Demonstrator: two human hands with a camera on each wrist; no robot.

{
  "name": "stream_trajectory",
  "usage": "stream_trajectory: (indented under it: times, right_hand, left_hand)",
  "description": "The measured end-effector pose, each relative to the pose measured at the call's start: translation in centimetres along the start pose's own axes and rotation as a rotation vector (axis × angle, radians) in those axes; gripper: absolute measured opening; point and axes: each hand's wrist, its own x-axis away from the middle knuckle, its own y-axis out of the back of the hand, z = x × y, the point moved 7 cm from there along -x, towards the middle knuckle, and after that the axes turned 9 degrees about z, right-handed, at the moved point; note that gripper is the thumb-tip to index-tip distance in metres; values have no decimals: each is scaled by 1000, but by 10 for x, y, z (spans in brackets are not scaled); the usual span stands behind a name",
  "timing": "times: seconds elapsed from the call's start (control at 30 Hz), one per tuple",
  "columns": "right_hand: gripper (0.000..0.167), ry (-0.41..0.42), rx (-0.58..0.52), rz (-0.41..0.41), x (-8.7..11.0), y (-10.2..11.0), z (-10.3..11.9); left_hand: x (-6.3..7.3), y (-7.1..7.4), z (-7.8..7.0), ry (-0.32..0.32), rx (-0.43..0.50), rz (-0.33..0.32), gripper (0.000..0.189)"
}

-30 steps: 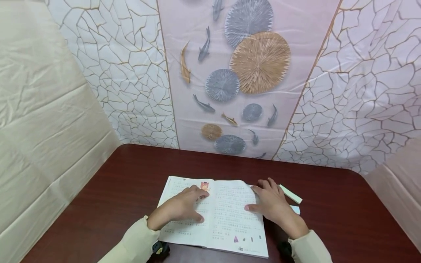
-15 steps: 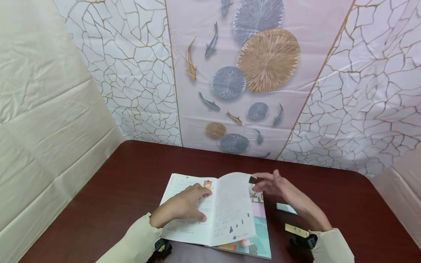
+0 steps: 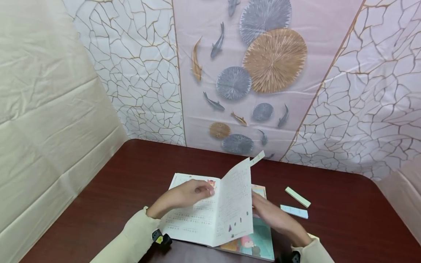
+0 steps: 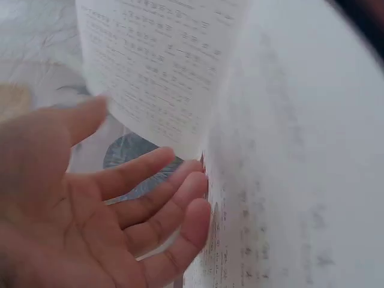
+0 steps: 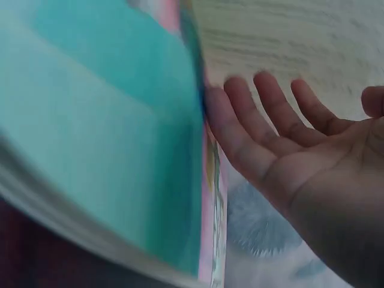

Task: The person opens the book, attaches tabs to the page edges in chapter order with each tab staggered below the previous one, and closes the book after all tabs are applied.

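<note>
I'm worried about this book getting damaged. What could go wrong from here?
The lifted page might crease, since the right hand is partly behind it. The paper tab jutting past the page's top corner could get bent. The left hand is open over the facing page, so the book might shift.

The left hand (image 3: 190,191) is relaxed, its fingers (image 4: 135,172) lightly bent, the thumb (image 4: 90,120) standing apart from them; the left wrist (image 3: 154,212) lies behind the hand and the left forearm (image 3: 129,237) slants back from there. The right hand (image 5: 321,159) has its fingers (image 5: 249,114) spread and slightly bent, the thumb (image 5: 375,101) off to their side, the right forearm (image 3: 314,252) slanting back behind the right wrist (image 3: 300,236)
</note>
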Motion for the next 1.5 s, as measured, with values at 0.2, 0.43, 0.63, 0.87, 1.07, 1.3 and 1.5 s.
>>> stream_trajectory:
  times: [0.2,0.43,0.63,0.87,1.07,1.3,1.5]
  right_hand:
    - [54,13,307,-19,-8,-28,16]
    - [55,-1,398,75,-9,-59,18]
    - [57,-36,443,80,-2,-71,15]
    - [60,-47,528,127,1,-78,15]
    - [64,-76,548,148,1,-79,10]
    - [71,-119,501,171,-2,-78,6]
    - [72,-138,507,182,-4,-77,3]
  left_hand:
    - [7,21,-10,-37,357,-26,61]
    - [31,40,-15,60,403,-93,73]
    - [45,64,-12,159,206,-173,70]
    - [57,79,-15,258,-96,-216,38]
    - [62,83,-6,320,-233,-222,27]
    - [60,81,27,397,-182,-133,34]
    - [53,73,49,440,-180,-88,36]
